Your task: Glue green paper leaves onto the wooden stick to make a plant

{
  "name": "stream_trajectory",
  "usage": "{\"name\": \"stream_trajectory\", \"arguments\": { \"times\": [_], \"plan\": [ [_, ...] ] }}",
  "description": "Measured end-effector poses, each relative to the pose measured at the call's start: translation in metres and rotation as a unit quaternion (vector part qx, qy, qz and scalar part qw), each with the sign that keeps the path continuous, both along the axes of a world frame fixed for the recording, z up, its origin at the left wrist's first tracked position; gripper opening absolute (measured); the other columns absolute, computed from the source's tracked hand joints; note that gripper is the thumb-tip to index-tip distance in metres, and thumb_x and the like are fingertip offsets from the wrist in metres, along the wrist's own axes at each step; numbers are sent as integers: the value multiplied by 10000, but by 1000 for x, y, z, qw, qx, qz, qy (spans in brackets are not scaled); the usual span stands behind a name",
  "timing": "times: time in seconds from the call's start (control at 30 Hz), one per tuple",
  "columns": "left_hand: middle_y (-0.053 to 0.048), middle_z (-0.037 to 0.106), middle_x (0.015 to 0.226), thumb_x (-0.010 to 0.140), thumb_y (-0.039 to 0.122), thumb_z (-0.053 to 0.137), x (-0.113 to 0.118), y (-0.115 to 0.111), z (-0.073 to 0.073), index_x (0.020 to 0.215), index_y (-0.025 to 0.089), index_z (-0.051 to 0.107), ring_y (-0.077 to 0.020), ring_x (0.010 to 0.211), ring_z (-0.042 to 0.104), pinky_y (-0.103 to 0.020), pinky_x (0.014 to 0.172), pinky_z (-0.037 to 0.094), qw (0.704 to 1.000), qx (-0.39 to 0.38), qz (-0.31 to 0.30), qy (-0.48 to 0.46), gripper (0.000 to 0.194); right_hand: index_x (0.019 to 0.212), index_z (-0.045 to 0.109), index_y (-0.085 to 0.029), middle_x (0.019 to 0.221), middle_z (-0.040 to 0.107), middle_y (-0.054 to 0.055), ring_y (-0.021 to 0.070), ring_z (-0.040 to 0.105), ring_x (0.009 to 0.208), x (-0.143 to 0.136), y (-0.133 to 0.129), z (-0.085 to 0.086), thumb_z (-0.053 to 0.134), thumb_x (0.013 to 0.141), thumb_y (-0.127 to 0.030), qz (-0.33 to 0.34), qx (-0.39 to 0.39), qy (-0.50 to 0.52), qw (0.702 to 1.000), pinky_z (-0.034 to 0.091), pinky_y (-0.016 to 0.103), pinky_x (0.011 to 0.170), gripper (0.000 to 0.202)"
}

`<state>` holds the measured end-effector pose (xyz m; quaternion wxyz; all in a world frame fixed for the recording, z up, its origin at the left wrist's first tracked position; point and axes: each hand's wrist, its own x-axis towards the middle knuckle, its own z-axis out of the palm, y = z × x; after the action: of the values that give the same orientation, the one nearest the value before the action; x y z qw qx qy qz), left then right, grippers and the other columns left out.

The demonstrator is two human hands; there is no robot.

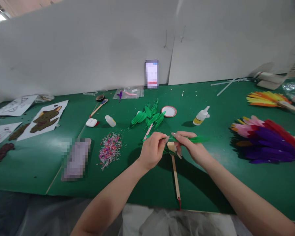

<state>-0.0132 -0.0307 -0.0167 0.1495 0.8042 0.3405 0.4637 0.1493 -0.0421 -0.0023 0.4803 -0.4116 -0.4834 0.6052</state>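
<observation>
My left hand [152, 149] and my right hand [190, 144] are close together above the table, each closed with thumb and fingertips pinched. A slim green feather [201, 139] runs between them, its vane out past my right hand. Just below the fingertips lies a wooden stick [175, 177] with a pale rounded head and a red cord at its near end. The fingers partly cover that head. Beyond my left hand is a pile of green feathers [148, 114], with a pale pink strip [148, 131] beside it.
A white dropper bottle [201, 116] and a round white lid [169, 111] stand behind my hands. Feather bundles, purple [267, 146] and orange [267, 99], lie right. Colourful bits [110, 149], a small white bottle [110, 121] and a blurred phone [76, 159] are left.
</observation>
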Motion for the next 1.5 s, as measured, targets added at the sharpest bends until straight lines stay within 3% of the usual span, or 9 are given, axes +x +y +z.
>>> {"name": "stream_trajectory", "arguments": {
  "times": [0.2,0.37,0.47,0.6,0.73,1.1,1.3,1.4,1.5],
  "plan": [
    [-33,638,823,882,242,453,2,1,-1,982,172,486,-103,650,606,-208,603,464,999,-17,38,14,127,536,552,-169,429,509,-41,87,471,371,-2,-2,7,594,806,-386,-6,13,-15,1000,392,211,404,349],
    [-112,611,1091,881,214,447,-12,0,16,1185,168,415,-187,1055,560,-331,894,432,992,13,115,56,310,498,538,-180,384,484,-37,91,453,363,-1,0,3,592,803,-403,-54,11,-51,997,356,220,406,382],
    [-144,508,1278,885,226,439,-51,-16,21,1341,174,278,-222,1276,371,-427,1052,266,964,19,253,81,486,496,533,-186,409,487,-33,90,450,386,2,2,0,588,813,-377,-72,21,-51,996,361,230,439,374],
    [-173,414,1367,904,269,381,-129,-55,-1,1359,138,305,-251,1352,219,-494,1094,92,862,-23,486,146,480,496,531,-196,410,481,-31,100,452,395,3,2,-1,580,820,-372,-66,22,-59,996,364,247,462,372],
    [-218,402,1360,897,342,371,-186,-86,-23,1390,77,238,-282,1338,247,-536,1081,2,795,-16,573,199,575,476,516,-199,413,481,-29,105,458,407,0,1,-1,583,812,-388,-56,16,-76,995,360,253,473,391],
    [-221,464,1310,872,421,387,-205,-84,-32,1311,88,371,-282,1313,303,-526,1077,-54,793,-93,539,269,552,502,537,-205,421,484,-30,109,460,414,2,3,-6,587,798,-407,-52,15,-97,994,369,248,465,363],
    [-208,488,1285,853,392,455,-194,-87,-24,1290,87,379,-279,1326,276,-536,1080,11,795,-24,571,202,539,491,518,-200,428,469,-31,105,453,424,1,2,-5,583,799,-420,-46,21,-115,992,368,240,470,384],
    [-148,593,1153,854,341,473,-169,-84,-13,1198,142,477,-270,1226,425,-524,1068,142,846,7,503,176,397,484,502,-195,433,465,-26,107,463,436,-1,0,-3,567,809,-434,-27,30,-127,991,376,239,480,408],
    [-79,641,1041,873,281,455,-125,-72,6,1159,196,497,-208,1105,515,-395,971,357,931,-44,332,142,301,490,501,-192,444,475,-21,109,469,442,-4,-3,0,552,818,-442,2,38,-141,989,382,240,483,415]
  ]
}}
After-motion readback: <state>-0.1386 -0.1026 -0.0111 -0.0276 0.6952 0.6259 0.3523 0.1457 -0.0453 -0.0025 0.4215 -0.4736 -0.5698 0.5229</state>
